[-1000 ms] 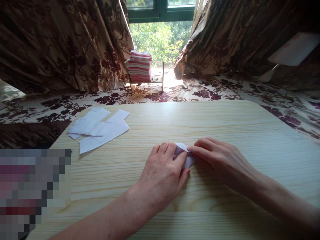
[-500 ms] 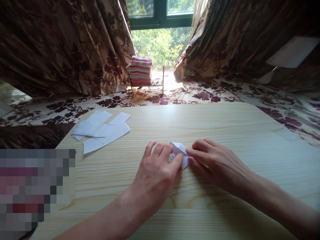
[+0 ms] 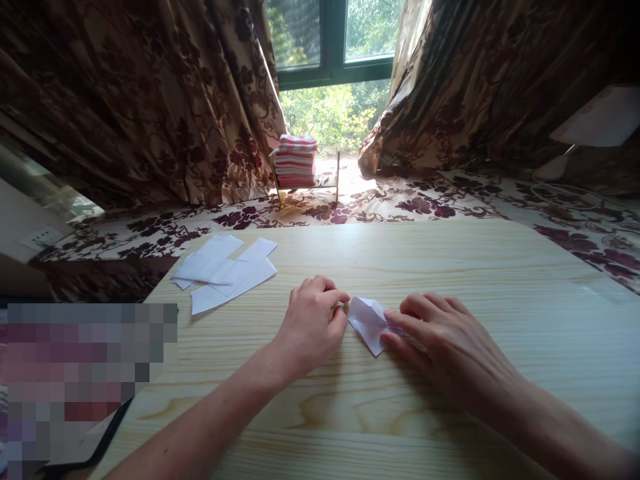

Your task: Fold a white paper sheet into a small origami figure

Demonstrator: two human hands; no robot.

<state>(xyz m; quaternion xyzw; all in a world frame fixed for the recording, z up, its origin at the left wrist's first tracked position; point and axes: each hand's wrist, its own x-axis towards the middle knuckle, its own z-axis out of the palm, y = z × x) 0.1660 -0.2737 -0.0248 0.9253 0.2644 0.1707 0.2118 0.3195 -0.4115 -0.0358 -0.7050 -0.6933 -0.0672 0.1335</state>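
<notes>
A small folded piece of white paper [image 3: 367,325] lies on the wooden table between my hands, its upper part creased and slightly raised. My right hand [image 3: 440,333] grips its right side, index finger on top and thumb along the lower edge. At the paper's left corner is my left hand [image 3: 315,320], fingers curled and the thumb drawn in towards the index finger. A pale bit of paper shows between those two fingertips, so the left hand appears to pinch the corner.
Several loose white paper strips [image 3: 225,270] overlap at the table's [image 3: 400,257] back left. Behind the table, a small stand carries folded red-and-white striped cloths [image 3: 296,161]. A lamp [image 3: 595,120] stands at the right; a blurred-out patch [image 3: 85,373] covers the lower left.
My left hand has shifted off the top of the paper to its left corner, uncovering more of it. My right hand still holds the right side. The view has tilted up and turned slightly left.
</notes>
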